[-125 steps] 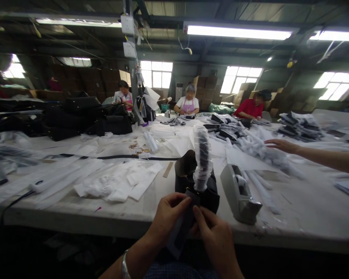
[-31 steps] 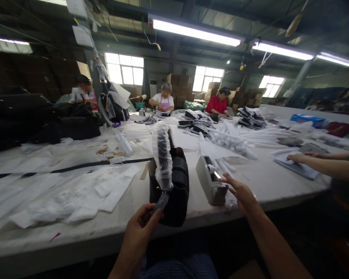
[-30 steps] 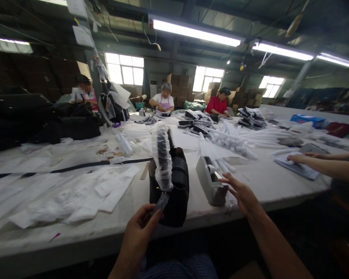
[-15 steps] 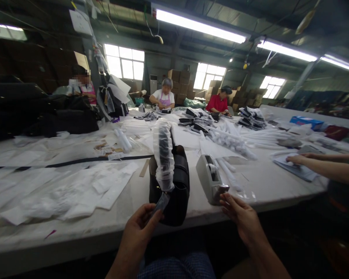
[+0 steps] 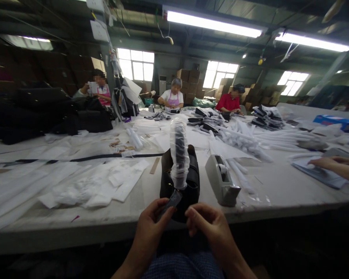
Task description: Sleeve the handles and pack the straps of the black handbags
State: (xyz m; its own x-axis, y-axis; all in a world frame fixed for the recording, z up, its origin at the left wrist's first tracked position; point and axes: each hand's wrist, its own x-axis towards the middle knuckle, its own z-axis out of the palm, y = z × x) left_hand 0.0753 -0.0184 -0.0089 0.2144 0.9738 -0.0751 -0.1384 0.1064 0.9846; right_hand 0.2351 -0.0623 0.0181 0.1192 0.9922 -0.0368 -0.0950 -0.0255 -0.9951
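Note:
A black handbag point(image 5: 194, 193) stands at the table's front edge, its upright handle point(image 5: 180, 151) sleeved in crinkled white wrapping. My left hand point(image 5: 155, 217) pinches a short dark strip in clear plastic point(image 5: 173, 199) at the near foot of the handle. Just right of it, in front of the bag, my right hand point(image 5: 205, 221) has thumb and fingertips closed together. Whatever may be between those fingertips is too small to make out. A grey tape dispenser point(image 5: 222, 182) sits to the right of the bag.
Thin white wrapping sheets point(image 5: 84, 186) lie on the left, with a long black strap point(image 5: 104, 157) behind them. White rolls point(image 5: 241, 135) and wrapped black pieces point(image 5: 206, 120) are piled farther back. A co-worker's hand point(image 5: 322, 162) rests on grey-blue material at right; other people sit across the table.
My right hand has moved left from the tape dispenser's front end to the bag, beside my left hand. My left hand keeps its pinch on the strip. The view has shifted slightly left.

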